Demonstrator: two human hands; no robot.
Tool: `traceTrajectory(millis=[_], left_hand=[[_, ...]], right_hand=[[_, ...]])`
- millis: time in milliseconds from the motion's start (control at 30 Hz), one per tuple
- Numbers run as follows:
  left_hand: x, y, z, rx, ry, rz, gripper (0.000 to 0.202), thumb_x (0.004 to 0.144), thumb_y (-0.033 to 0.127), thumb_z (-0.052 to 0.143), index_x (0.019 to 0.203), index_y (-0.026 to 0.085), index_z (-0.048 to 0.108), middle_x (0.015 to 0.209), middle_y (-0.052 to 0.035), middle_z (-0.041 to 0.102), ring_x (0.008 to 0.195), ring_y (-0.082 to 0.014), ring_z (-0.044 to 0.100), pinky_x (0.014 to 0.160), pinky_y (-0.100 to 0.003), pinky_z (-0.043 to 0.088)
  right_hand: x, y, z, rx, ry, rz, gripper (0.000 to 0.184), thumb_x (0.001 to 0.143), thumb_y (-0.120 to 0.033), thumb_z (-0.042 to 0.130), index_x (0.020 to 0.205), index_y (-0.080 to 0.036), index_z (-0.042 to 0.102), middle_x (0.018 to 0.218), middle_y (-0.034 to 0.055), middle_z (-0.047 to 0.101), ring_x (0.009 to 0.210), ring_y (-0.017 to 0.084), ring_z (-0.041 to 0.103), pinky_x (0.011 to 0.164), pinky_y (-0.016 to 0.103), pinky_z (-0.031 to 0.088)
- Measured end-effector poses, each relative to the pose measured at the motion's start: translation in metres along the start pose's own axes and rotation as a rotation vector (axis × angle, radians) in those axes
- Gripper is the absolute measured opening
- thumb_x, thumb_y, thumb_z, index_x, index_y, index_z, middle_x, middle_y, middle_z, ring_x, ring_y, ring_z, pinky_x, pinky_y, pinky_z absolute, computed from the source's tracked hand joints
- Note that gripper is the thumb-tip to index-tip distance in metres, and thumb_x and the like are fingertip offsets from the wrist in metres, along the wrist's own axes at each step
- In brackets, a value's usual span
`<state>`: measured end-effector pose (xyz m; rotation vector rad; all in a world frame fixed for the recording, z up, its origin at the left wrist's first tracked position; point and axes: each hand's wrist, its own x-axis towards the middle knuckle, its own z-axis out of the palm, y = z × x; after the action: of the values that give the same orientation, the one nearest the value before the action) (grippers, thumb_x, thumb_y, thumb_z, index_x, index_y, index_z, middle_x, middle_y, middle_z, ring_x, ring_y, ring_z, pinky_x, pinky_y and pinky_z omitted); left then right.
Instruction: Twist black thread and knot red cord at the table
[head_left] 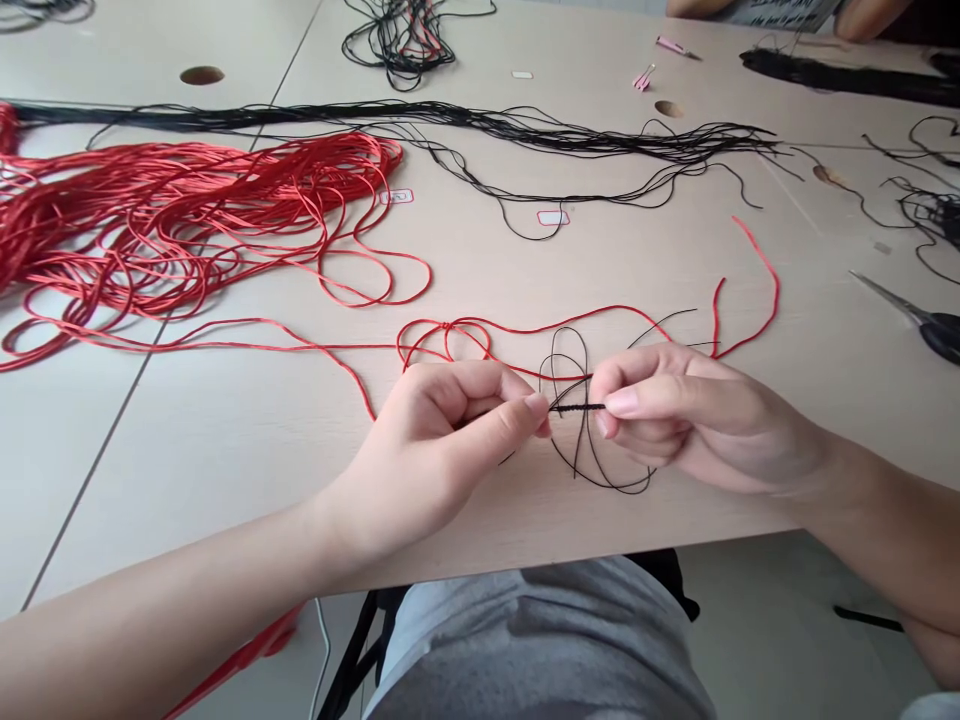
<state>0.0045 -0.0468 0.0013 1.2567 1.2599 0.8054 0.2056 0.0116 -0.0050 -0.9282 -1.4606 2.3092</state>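
— Black knotted cord [577,407]?
— Stretched short and level between the two hands, just above the table [225,450], near its front edge.
— Left hand [442,440]?
— Closed, pinching the cord's left end between thumb and forefinger.
— Right hand [690,410]?
— Closed likewise, thumb and fingertips nipping the right end, other fingers curled under.
— Coming off the knotted part?
— Thin black loose ends [600,470], looping above and below it, lying on the tabletop between the hands.
— Just behind?
— One red cord [480,335] with a knot and two small loops, running right and curling up past the right hand.
— Farther out?
— Big tangled heap of red cord [150,220] at far left. Long bundle of black cord [450,120] laid across the table behind it. White tags [553,217] near those strands.
— At the right?
— Scissors [922,322] at the edge of view, well apart from the hands. Pink clips [643,78] far back. Another person's forearms [862,15] at the top corner.
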Motion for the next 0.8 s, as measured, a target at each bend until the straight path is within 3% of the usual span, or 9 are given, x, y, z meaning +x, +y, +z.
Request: traceTrajectory(millis=[200, 367, 633, 800], left_hand=[[-0.002, 0.000, 0.003, 0.034, 0.038, 0.049, 0.021, 0.080, 0.032, 0.055, 0.069, 0.015, 0.061, 0.057, 0.0005, 0.053, 0.053, -0.0089, 0.046, 0.048, -0.020, 0.036], [-0.003, -0.002, 0.003, 0.034, 0.025, 0.058, 0.019, 0.080, 0.033, 0.056, 0.073, 0.016, 0.060, 0.056, 0.0018, 0.049, 0.049, -0.0071, 0.040, 0.044, -0.019, 0.031], [-0.004, 0.000, 0.003, 0.017, 0.027, 0.039, 0.018, 0.079, 0.034, 0.058, 0.080, 0.016, 0.060, 0.053, 0.0030, 0.045, 0.045, -0.0065, 0.037, 0.041, -0.019, 0.027], [-0.003, 0.000, 0.003, -0.013, 0.024, 0.053, 0.017, 0.080, 0.032, 0.057, 0.081, 0.015, 0.060, 0.051, 0.0042, 0.043, 0.045, -0.0061, 0.035, 0.041, -0.018, 0.026]], right_hand=[[-0.006, 0.004, 0.006, -0.322, 0.176, -0.205, 0.020, 0.087, -0.029, 0.051, 0.073, -0.015, 0.057, 0.048, -0.0064, 0.025, 0.042, 0.005, 0.022, 0.038, 0.021, 0.018], [-0.010, 0.005, 0.016, -0.567, 0.306, -0.391, 0.017, 0.087, -0.021, 0.050, 0.072, -0.018, 0.055, 0.051, -0.0033, 0.038, 0.044, 0.006, 0.034, 0.040, 0.021, 0.029], [-0.014, 0.015, 0.016, -0.779, 0.437, -0.585, 0.008, 0.084, -0.018, 0.056, 0.078, -0.021, 0.059, 0.054, -0.0027, 0.045, 0.042, 0.006, 0.032, 0.037, 0.021, 0.023], [-0.015, 0.017, 0.015, -0.813, 0.453, -0.604, 0.007, 0.084, -0.019, 0.056, 0.081, -0.021, 0.062, 0.053, -0.0026, 0.045, 0.042, 0.006, 0.032, 0.037, 0.021, 0.023]])
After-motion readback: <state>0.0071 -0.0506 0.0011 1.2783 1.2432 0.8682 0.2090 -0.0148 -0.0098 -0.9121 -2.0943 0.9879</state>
